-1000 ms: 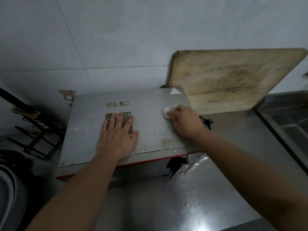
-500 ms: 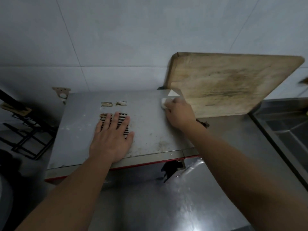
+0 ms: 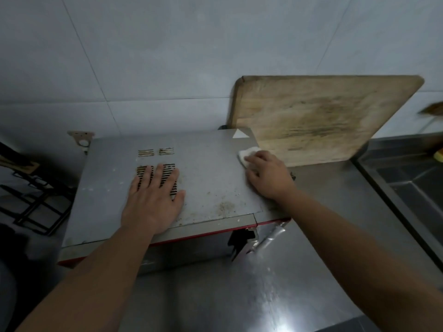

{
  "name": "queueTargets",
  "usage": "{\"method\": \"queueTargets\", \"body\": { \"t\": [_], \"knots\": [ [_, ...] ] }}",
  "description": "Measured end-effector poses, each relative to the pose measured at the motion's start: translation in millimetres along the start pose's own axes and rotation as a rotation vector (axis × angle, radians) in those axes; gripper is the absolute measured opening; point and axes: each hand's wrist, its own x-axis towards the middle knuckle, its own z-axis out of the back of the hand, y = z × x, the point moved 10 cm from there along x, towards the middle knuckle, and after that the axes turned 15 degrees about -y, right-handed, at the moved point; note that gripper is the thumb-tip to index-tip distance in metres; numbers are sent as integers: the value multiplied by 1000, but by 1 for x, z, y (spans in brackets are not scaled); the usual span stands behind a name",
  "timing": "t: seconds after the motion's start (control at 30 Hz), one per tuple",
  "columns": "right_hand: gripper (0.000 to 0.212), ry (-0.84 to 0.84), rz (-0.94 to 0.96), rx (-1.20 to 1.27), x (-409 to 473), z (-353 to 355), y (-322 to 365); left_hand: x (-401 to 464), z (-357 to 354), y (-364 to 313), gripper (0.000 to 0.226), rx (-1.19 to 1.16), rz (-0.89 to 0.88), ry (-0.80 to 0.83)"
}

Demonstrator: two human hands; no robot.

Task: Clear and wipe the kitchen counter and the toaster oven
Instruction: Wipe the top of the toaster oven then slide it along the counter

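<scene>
Hiding most of white cloth [image 3: 248, 154]: right hand [image 3: 268, 177], fingers curled.

The toaster oven [image 3: 211, 168] top is dull grey sheet metal, matt, speckled with brown crumbs and stains toward its front edge, with rusty-looking slotted vents under the left hand [image 3: 153, 200]. A soft white cloth [image 3: 247, 154] lies under the grip of the right hand [image 3: 268, 176]. Just behind that grip leans a wooden cutting board [image 3: 323, 116], bare, rough and darkly stained. The surface [image 3: 239, 295] below is brushed steel, glossy where light glares. The wall tiles [image 3: 191, 56] look smooth and pale.
</scene>
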Motion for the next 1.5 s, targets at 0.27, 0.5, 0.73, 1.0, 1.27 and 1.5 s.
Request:
{"method": "queueTargets", "body": {
  "t": [0.27, 0.5, 0.73, 1.0, 1.27, 1.5],
  "knots": [
    [57, 97, -184, 159, 97, -42, -22, 1, 1, 2, 65, -5, 13, -28],
    [57, 138, -117, 210, 14, -12, -7, 0, -1, 2, 66, 3, 2, -19],
    [64, 136, 23, 127, -128, 39, 11, 0, -2, 1, 66, 12, 6, 15],
    [75, 228, 63, 59, -57, 0, 9, -1, -1, 1, 66, 13, 8, 20],
    [86, 322, 2, 90, -29, -22, 29, 0, 0, 1, 66, 9, 9, 5],
    [85, 379, 180, 128, -152, 17, 73, 1, -4, 2, 67, 6, 3, 4]
  ]
}}
